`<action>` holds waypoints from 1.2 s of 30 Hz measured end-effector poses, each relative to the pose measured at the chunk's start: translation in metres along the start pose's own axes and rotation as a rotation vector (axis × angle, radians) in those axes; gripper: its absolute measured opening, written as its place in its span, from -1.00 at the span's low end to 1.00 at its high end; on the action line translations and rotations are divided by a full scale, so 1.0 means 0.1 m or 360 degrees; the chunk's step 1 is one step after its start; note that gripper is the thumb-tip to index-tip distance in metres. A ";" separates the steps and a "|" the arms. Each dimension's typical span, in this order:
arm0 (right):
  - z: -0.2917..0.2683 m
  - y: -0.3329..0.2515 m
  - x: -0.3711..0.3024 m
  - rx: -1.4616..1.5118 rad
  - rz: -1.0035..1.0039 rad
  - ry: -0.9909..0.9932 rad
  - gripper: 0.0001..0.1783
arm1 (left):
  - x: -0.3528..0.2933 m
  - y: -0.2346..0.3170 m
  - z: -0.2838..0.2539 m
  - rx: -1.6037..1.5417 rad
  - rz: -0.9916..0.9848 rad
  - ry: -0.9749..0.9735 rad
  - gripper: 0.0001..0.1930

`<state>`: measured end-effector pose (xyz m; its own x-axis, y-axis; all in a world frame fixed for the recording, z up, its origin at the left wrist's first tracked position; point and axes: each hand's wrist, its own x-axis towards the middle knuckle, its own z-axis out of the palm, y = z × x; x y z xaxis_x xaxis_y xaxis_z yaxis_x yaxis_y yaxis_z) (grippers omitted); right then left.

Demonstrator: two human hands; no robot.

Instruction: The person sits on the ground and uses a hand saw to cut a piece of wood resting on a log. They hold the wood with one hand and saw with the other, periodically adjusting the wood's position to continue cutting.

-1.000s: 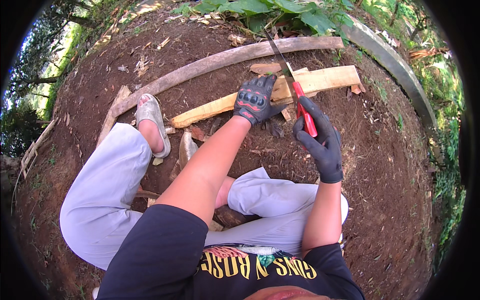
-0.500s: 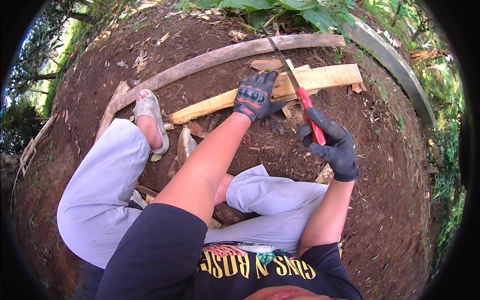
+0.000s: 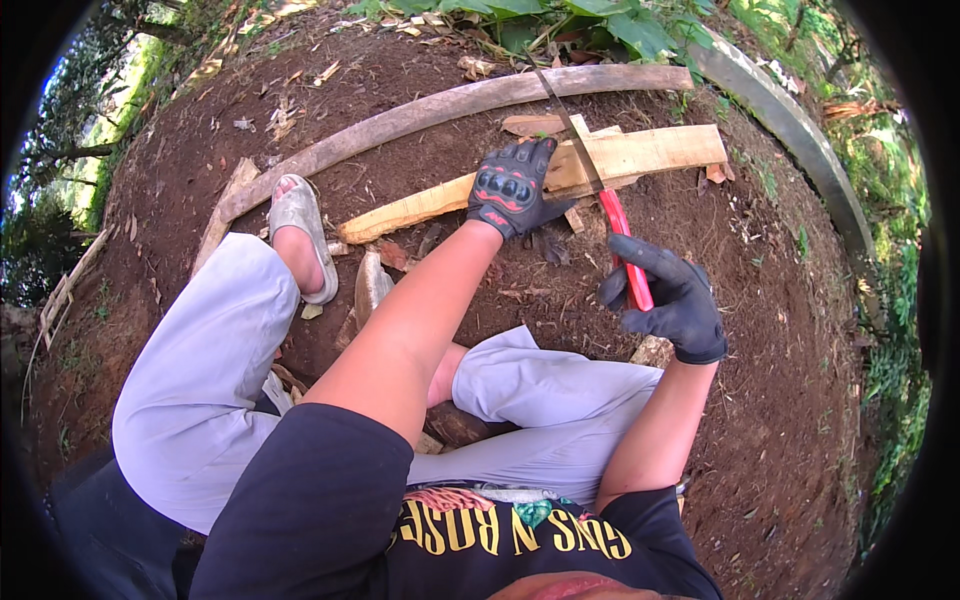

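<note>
Black T-shirt (image 3: 440, 570): one, yellow lettering across the chest
Right hand (image 3: 683, 302): gloved, fingers around one handsaw (image 3: 615, 215)'s red handle
Left hand (image 3: 508, 188): gloved, laid over the pale plank (image 3: 660, 152); gripping, I can't tell
Pale plank: ahead, crossed by the handsaw
Weathered board (image 3: 450, 107): one, beyond

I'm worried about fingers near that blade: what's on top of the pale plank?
On the pale plank rests the gloved left hand; right of it, the long blade crosses over. Wood directly beneath the glove is covered.
</note>
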<state>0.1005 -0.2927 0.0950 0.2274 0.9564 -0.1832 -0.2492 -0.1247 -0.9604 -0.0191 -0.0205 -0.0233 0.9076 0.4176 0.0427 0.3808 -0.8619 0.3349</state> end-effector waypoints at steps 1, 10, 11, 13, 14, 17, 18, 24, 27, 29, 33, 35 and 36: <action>-0.01 0.01 0.00 0.0005 0.0004 -0.0013 0.08 | 0.00 0.00 -0.01 0.0004 0.0000 -0.0003 0.03; 0.08 0.04 0.08 0.0188 -0.0043 0.0130 0.10 | 0.00 -0.02 0.04 0.0017 0.0061 0.0067 0.04; 0.08 0.04 0.09 0.0232 -0.0074 0.0167 0.09 | 0.01 -0.02 0.03 0.0005 0.0053 0.0053 0.05; 0.06 0.07 0.11 0.0137 -0.0180 0.0189 0.04 | 0.00 -0.01 0.03 0.0007 0.0051 0.0057 0.05; 0.08 0.06 0.12 0.0092 -0.0235 0.0197 0.02 | 0.00 -0.01 0.02 0.0014 0.0048 0.0060 0.05; 0.27 -0.03 0.12 -0.0044 -0.0249 0.0313 -0.10 | 0.00 0.02 0.01 0.0045 0.0033 0.0043 0.05; 0.38 -0.09 0.14 -0.0222 -0.0160 0.0455 -0.16 | -0.01 0.01 0.00 0.0047 0.0022 0.0032 0.05; 0.59 0.10 0.23 -0.0921 -0.0096 0.0997 -0.41 | 0.01 0.00 0.03 0.0041 0.0050 0.0062 0.06; 0.67 0.11 0.25 -0.0831 -0.0062 0.1087 -0.44 | 0.00 -0.02 0.05 0.0047 0.0050 0.0068 0.07; 0.67 0.09 0.26 -0.0842 -0.0049 0.1111 -0.44 | 0.00 -0.02 0.05 0.0038 0.0059 0.0090 0.07; 0.65 0.19 0.27 -0.0863 -0.0119 0.1127 -0.43 | 0.02 0.00 0.04 0.0061 0.0043 0.0064 0.07; 0.67 0.20 0.27 -0.0913 -0.0140 0.1101 -0.42 | 0.01 0.00 0.05 0.0078 0.0043 0.0091 0.06; 0.69 0.17 0.27 -0.0951 -0.0143 0.1079 -0.42 | 0.00 -0.01 0.05 0.0074 0.0044 0.0085 0.06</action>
<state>0.0379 -0.2506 0.0884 0.7749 0.6321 -0.0048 0.2833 -0.3541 -0.8913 -0.0185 -0.0206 -0.0284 0.9078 0.4069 0.1020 0.3644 -0.8854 0.2887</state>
